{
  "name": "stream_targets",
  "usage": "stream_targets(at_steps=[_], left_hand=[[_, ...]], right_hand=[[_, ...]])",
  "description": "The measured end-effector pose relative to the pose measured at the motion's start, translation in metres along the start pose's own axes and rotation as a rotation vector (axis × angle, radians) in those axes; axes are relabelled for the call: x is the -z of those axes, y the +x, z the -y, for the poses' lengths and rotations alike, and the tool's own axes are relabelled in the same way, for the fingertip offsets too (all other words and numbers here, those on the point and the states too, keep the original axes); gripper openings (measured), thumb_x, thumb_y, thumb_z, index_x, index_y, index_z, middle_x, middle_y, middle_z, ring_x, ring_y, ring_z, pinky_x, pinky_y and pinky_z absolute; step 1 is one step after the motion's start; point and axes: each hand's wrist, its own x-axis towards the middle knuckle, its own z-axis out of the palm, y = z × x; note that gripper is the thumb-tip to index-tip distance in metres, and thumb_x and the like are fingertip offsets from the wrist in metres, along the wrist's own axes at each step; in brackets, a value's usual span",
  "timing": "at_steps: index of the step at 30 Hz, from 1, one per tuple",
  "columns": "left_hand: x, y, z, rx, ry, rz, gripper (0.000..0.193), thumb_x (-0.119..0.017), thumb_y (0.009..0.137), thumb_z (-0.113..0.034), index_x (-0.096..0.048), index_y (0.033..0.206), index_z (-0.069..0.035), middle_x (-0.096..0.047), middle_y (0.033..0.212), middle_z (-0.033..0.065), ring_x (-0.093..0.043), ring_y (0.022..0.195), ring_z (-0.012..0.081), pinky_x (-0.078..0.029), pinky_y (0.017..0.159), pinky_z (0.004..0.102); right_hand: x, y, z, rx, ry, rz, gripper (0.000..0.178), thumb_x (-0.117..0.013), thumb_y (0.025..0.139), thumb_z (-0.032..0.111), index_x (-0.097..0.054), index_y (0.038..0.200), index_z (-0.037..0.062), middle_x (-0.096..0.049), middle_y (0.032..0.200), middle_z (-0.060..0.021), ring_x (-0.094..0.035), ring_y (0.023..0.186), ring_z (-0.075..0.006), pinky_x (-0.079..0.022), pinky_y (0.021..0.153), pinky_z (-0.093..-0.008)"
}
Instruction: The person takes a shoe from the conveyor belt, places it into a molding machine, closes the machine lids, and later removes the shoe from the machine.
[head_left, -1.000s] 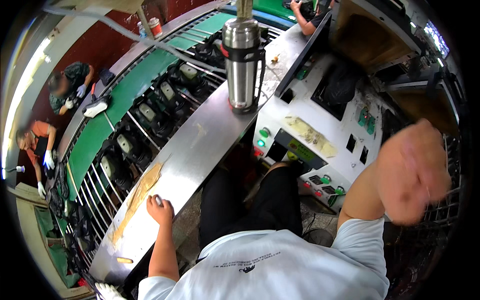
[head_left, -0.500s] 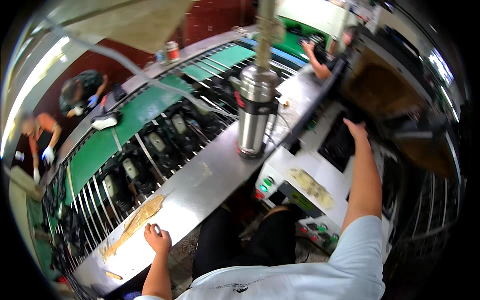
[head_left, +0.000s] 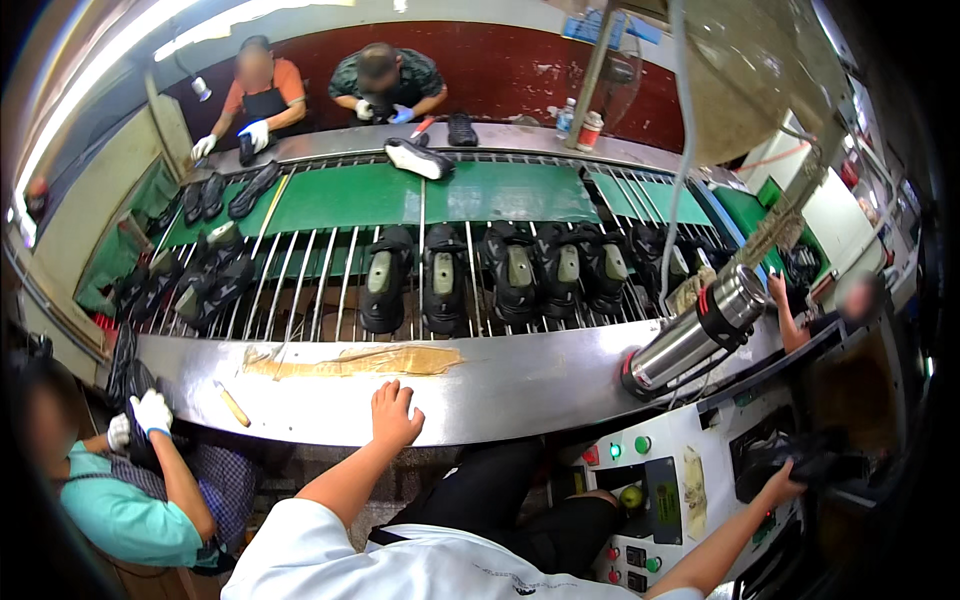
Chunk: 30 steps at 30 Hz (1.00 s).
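Note:
My left hand point(head_left: 397, 415) is over the near edge of a metal bench point(head_left: 530, 385), fingers apart and nothing in them. It is nearest to a strip of brown tape point(head_left: 400, 360) stuck on the bench top. At the right, my right hand point(head_left: 782, 485) grips a dark, blurred black shoe point(head_left: 800, 458) at the opening of a white machine point(head_left: 660, 540). Part of that shoe merges with the dark interior behind it. Beyond the bench, several black shoes point(head_left: 443, 300) with lasts in them stand on a rod conveyor point(head_left: 340, 290).
A steel flask point(head_left: 690, 335) with a cord stands tilted in view on the bench's right end. A yellow-handled tool point(head_left: 233, 405) lies at left. One co-worker point(head_left: 130, 510) sits at left, two others point(head_left: 390, 90) work across the conveyor. Another person point(head_left: 850, 300) is far right.
My view has swung left. My right hand, empty-looking inside the machine before, now has a black shoe at its opening. My left hand stays by the bench, fingers more spread.

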Motion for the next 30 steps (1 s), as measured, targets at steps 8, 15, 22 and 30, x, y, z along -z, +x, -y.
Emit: stream_targets(at_steps=[8, 15, 22, 30], left_hand=[[-0.016, -0.02, -0.132, 0.385, -0.999, 0.572, 0.056, -0.072, 0.079, -0.027, -0.052, 0.124, -0.002, -0.054, 0.126, 0.0195, -0.05, 0.122, 0.0312, -0.04, 0.103, 0.039], [0.065, 0.008, -0.215, -0.129, -1.919, 1.13, 0.087, -0.073, 0.082, -0.03, -0.021, 0.148, -0.006, -0.039, 0.141, 0.0102, -0.04, 0.129, 0.021, -0.032, 0.108, 0.0395], [0.121, 0.023, -0.063, 0.557, -2.414, 0.712, 0.093, -0.071, 0.07, -0.05, -0.036, 0.14, 0.0, -0.049, 0.136, 0.0195, -0.052, 0.122, 0.0324, -0.039, 0.107, 0.0439], [0.13, 0.102, 0.138, 0.624, -1.78, -0.293, 0.05, -0.068, 0.08, -0.022, -0.054, 0.12, 0.004, -0.062, 0.114, 0.0149, -0.062, 0.102, 0.0276, -0.048, 0.093, 0.0372]], right_hand=[[0.105, -0.07, -0.058, -0.325, 0.888, 0.147, 0.055, -0.065, 0.076, 0.022, -0.052, 0.123, -0.0035, -0.059, 0.119, -0.0167, -0.059, 0.102, -0.0276, -0.046, 0.091, -0.0388], [0.134, -0.266, 0.115, -0.409, 1.418, 1.263, 0.068, -0.05, 0.062, 0.026, -0.052, 0.125, -0.0018, -0.058, 0.12, -0.0171, -0.056, 0.11, -0.0352, -0.046, 0.097, -0.0486], [0.161, -0.398, 0.267, 0.208, 0.982, 2.046, 0.065, -0.071, 0.077, 0.012, -0.044, 0.135, 0.0017, -0.05, 0.132, -0.0103, -0.048, 0.124, -0.0223, -0.037, 0.103, -0.0355], [0.124, -0.42, 0.197, 0.454, 0.47, 1.747, 0.038, -0.068, 0.076, 0.004, -0.062, 0.113, 0.0, -0.066, 0.107, -0.0111, -0.062, 0.101, -0.0194, -0.049, 0.088, -0.0316]])
